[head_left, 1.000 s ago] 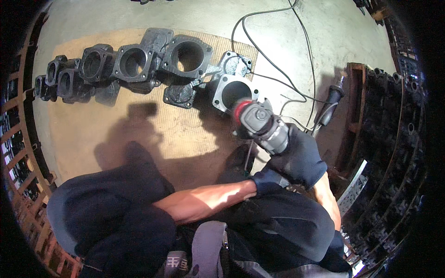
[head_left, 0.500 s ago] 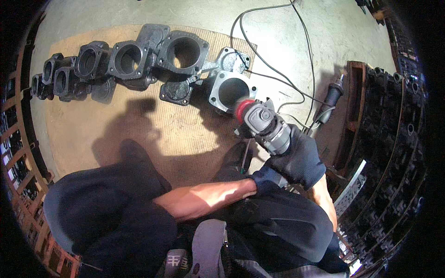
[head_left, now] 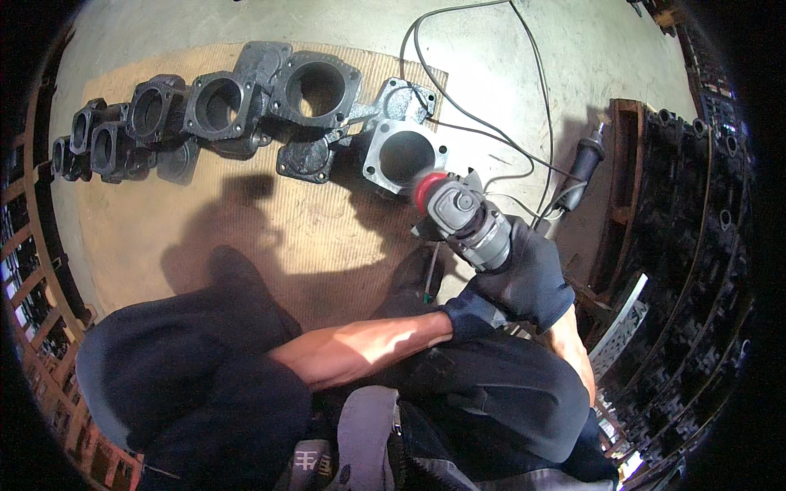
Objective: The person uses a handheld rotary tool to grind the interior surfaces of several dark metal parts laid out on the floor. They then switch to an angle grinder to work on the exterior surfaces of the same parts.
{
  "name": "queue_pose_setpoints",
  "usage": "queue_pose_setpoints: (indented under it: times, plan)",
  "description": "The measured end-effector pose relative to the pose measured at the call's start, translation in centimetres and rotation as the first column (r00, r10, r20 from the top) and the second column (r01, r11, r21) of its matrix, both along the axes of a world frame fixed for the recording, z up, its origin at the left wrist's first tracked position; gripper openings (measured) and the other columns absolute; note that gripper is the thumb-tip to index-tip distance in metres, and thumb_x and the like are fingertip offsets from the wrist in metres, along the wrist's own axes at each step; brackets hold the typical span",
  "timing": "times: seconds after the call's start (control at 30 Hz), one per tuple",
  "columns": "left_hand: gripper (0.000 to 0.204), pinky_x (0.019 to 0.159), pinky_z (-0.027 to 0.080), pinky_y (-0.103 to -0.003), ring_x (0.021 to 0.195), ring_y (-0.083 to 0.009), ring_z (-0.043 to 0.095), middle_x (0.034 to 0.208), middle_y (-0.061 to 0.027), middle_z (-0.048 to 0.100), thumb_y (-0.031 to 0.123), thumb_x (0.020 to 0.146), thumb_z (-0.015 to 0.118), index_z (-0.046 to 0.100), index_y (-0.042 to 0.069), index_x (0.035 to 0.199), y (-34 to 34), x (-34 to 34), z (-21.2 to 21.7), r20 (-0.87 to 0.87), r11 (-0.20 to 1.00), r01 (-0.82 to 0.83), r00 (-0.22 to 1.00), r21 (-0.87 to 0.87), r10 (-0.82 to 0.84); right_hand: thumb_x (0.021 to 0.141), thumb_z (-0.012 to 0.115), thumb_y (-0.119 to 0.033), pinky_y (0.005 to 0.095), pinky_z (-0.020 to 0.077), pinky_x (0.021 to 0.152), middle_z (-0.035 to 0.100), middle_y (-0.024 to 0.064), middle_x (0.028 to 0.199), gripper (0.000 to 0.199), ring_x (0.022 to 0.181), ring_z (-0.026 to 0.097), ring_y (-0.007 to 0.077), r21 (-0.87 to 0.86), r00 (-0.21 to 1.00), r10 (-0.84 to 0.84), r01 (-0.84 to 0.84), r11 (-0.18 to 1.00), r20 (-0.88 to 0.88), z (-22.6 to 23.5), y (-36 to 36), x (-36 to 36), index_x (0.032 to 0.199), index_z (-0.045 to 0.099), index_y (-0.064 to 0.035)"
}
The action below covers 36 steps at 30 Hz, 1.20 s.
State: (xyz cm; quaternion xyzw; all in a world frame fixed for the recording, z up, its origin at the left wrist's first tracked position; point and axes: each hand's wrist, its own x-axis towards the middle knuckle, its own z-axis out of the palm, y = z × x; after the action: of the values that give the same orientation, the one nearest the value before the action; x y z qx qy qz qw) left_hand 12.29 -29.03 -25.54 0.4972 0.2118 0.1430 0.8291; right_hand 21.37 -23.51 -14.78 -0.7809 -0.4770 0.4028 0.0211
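An angle grinder [head_left: 471,217] with a red disc [head_left: 427,191] is gripped by both my dark-gloved hands. My right hand [head_left: 540,278] is closed around its body. My left hand [head_left: 476,309] reaches across from the left and closes on the tool beside the right one; its fingers are partly hidden. The disc looks blurred and lies at the near right edge of a metal casting [head_left: 372,154] with a round bore and bolt holes. Whether it touches the flange I cannot tell. That flange looks brighter than those of the other castings.
Several dark castings [head_left: 217,102] stand in a row leftward on a corrugated cardboard sheet [head_left: 319,254]. A second corded power tool [head_left: 585,168] lies at right, its cable [head_left: 544,90] looping over the floor. Stacked castings [head_left: 688,221] fill the right side; a wooden rack [head_left: 41,221] stands left.
The castings and floor have shifted slightly left and up in the view. My hands keep their grip on the grinder, and its disc stays by the same flange edge.
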Motion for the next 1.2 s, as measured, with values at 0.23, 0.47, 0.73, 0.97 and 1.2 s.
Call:
queue_pose_setpoints:
  times: [0.23, 0.47, 0.73, 0.97, 1.2]
  plan:
    - [0.036, 0.096, 0.045, -0.034, 0.114, -0.0223, 0.057, 0.121, -0.0135, 0.061, 0.02, 0.089, 0.064, 0.058, 0.007, 0.122, -0.2, 0.0, -0.3, -0.024, 0.999, 0.012, 1.0, 0.031, -0.012, 0.06, 0.084, -0.033, 0.04, 0.0551, 0.08, 0.07, 0.0196, 0.097, 0.066, 0.091, 0.069, 0.035, 0.0, 0.997, 0.031, -0.031, 1.0, 0.064, 0.4, -0.1, 0.2, 0.114, 0.06, -0.0035]
    - [0.035, 0.095, 0.045, -0.035, 0.113, -0.0227, 0.058, 0.119, -0.0137, 0.062, 0.02, 0.088, 0.064, 0.059, 0.007, 0.12, 0.1, -0.6, 0.1, -0.034, 0.999, 0.036, 0.999, 0.041, -0.035, 0.059, 0.083, -0.031, 0.0399, 0.0551, 0.08, 0.07, 0.0197, 0.096, 0.065, 0.092, 0.069, 0.0356, 0.028, 1.0, 0.022, -0.022, 0.999, -0.003, 0.0, -0.1, 0.1, 0.114, 0.06, -0.0044]
    - [0.034, 0.094, 0.046, -0.035, 0.111, -0.0231, 0.059, 0.117, -0.0139, 0.063, 0.02, 0.087, 0.065, 0.06, 0.007, 0.118, -0.2, -0.5, 0.0, -0.018, 0.998, 0.046, 0.999, 0.047, -0.046, 0.06, 0.083, -0.031, 0.0389, 0.055, 0.08, 0.07, 0.018, 0.097, 0.064, 0.091, 0.069, 0.0337, 0.062, 0.999, -0.041, 0.043, 0.997, -0.036, -0.3, -0.8, 0.1, 0.112, 0.06, -0.0039]
    - [0.034, 0.094, 0.046, -0.035, 0.11, -0.0235, 0.059, 0.116, -0.0141, 0.064, 0.02, 0.086, 0.066, 0.061, 0.008, 0.117, -0.1, -0.1, 0.2, -0.014, 0.996, 0.062, 0.998, 0.056, -0.061, 0.058, 0.084, -0.03, 0.0396, 0.0549, 0.079, 0.07, 0.0189, 0.097, 0.066, 0.091, 0.069, 0.0352, 0.019, 0.998, 0.043, -0.044, 0.999, 0.043, 0.5, 0.0, 0.1, 0.113, 0.06, -0.0029]
    - [0.033, 0.093, 0.047, -0.036, 0.109, -0.0239, 0.06, 0.114, -0.0143, 0.064, 0.021, 0.086, 0.067, 0.062, 0.008, 0.115, 0.8, 0.9, 0.1, -0.021, 0.992, 0.084, 0.996, 0.09, -0.083, 0.062, 0.08, -0.015, 0.0341, 0.0535, 0.081, 0.07, 0.0154, 0.097, 0.056, 0.09, 0.066, 0.0221, 0.05, 0.992, -0.129, 0.129, 0.99, -0.012, -0.7, -0.5, 1.5, 0.112, 0.06, 0.0016]
